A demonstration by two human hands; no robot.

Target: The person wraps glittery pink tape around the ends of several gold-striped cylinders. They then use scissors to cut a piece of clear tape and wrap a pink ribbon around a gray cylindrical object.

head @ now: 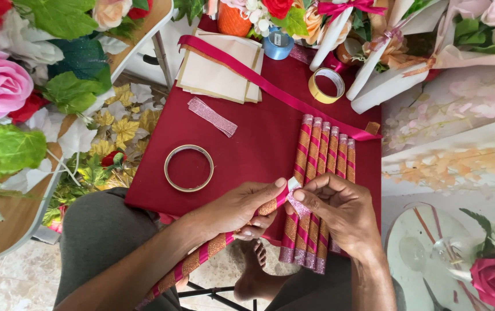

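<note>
Wrapping step: my left hand [241, 208] grips the striped stick [213, 246] over my lap, my right hand [334, 207] pinches the pink glitter strip [294, 198] at its tip; I judge taut, level tension matters.

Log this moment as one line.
left hand: holds striped stick | right hand: pinches glitter strip at stick's tip | finished sticks: on red cloth

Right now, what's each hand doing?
Left hand: closed around a striped pink-and-gold wrapped stick.
Right hand: pinching glittery pink ribbon at its tip.
</note>
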